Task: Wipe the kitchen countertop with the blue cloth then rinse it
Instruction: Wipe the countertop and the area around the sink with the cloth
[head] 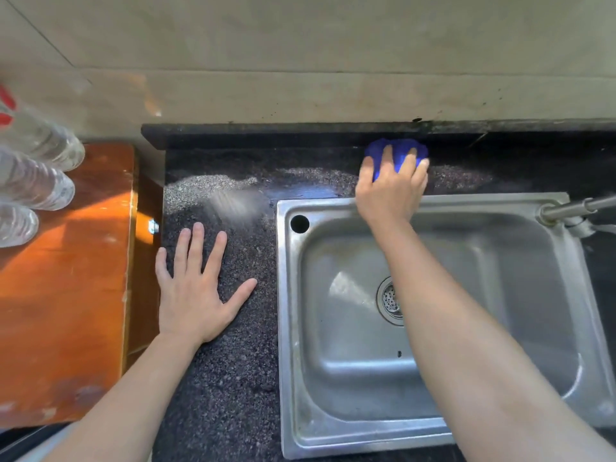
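Note:
The blue cloth (401, 151) is bunched on the dark speckled countertop (233, 328), on the strip behind the sink near the back ledge. My right hand (390, 191) presses down on it with fingers spread over the cloth, the arm reaching across the sink. My left hand (195, 288) lies flat and open on the countertop left of the sink, fingers apart, holding nothing. The steel sink (286, 295) sits at the right, its drain strainer (390, 300) partly hidden by my right forearm.
A steel tap (573, 208) stands at the sink's back right corner. Left of the counter is an orange wooden surface (66, 295) with clear plastic bottles (36, 181) on it. A tiled wall (300, 61) rises behind the counter's raised back ledge (266, 131).

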Demonstrator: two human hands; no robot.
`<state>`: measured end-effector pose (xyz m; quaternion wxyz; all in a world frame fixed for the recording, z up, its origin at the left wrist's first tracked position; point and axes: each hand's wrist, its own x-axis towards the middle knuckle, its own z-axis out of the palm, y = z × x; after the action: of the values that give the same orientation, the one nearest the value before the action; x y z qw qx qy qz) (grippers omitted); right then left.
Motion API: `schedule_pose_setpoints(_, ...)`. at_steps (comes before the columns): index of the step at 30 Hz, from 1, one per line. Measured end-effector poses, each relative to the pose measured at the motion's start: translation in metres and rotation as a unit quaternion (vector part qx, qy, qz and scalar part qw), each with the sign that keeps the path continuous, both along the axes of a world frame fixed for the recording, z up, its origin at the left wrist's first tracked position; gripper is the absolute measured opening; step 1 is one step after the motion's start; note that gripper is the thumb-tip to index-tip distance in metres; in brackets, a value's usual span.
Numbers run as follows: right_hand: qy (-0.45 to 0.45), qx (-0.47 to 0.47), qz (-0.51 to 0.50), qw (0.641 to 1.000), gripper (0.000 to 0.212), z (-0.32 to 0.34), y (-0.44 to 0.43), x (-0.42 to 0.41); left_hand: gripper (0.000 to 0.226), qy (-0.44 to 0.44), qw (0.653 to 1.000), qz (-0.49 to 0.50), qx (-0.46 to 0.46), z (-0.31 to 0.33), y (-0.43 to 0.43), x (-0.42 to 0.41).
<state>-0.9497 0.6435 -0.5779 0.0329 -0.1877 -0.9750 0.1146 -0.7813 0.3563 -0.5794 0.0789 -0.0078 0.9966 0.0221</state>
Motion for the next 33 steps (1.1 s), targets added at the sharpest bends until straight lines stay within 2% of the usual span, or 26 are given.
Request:
schedule_pose_setpoints(2,0.016,-0.027,0.059,0.998,0.055,0.0,-0.046,0.007,0.09,-0.004,1.0,0.0,-0.003,0.0,0.0,-0.002)
schedule_pose_setpoints(4,-0.043,-0.039,0.125,0.99,0.059,0.004,-0.082,0.014,0.09,-0.004,1.0,0.0,-0.003,0.0,0.001,-0.001)
schedule_pose_setpoints(8,-0.048,0.008,0.21,0.976,0.064,0.004,-0.067,0.017,0.09,-0.001,1.0,0.004,-0.003,0.001,0.0,-0.001)
schedule_pose_setpoints(11,-0.012,0.044,0.147,0.988,0.065,-0.003,0.004,0.013,0.09,-0.001,1.0,-0.001,0.003,0.001,0.0,0.0)
schedule_pose_setpoints(15,-0.054,0.077,0.085,0.992,0.068,0.006,0.083,0.008,0.091,-0.004,1.0,-0.004,0.001,-0.001,0.001,-0.002)
schedule_pose_setpoints(19,-0.059,0.009,0.002,0.998,0.061,0.003,0.019,0.007,0.095,-0.029,1.0,0.0,-0.01,0.002,0.001,-0.002)
schedule_pose_setpoints(22,-0.049,-0.015,0.111,0.992,0.056,0.003,-0.077,0.018,0.095,-0.041,0.999,-0.002,0.005,0.003,-0.001,-0.002)
schedule_pose_setpoints(24,-0.057,-0.011,0.196,0.979,0.055,0.004,-0.135,0.025,0.094,-0.045,0.998,-0.007,0.05,0.007,-0.007,-0.002)
schedule_pose_setpoints(27,-0.067,0.0,0.293,0.954,0.056,0.006,-0.189,0.036,0.09,-0.007,0.998,-0.005,0.067,0.019,-0.024,0.005)
schedule_pose_setpoints(30,-0.091,0.024,0.386,0.918,0.057,0.009,-0.182,0.035,0.084,0.035,0.999,0.006,0.025,0.029,-0.053,0.015)
schedule_pose_setpoints(31,-0.089,0.03,0.386,0.918,0.057,0.01,-0.168,0.034,0.084,0.03,0.999,0.011,0.011,0.03,-0.065,0.016)
schedule_pose_setpoints(33,-0.076,0.039,0.33,0.94,0.058,0.008,-0.133,0.031,0.087,0.006,1.0,0.021,-0.012,0.029,-0.087,0.017)
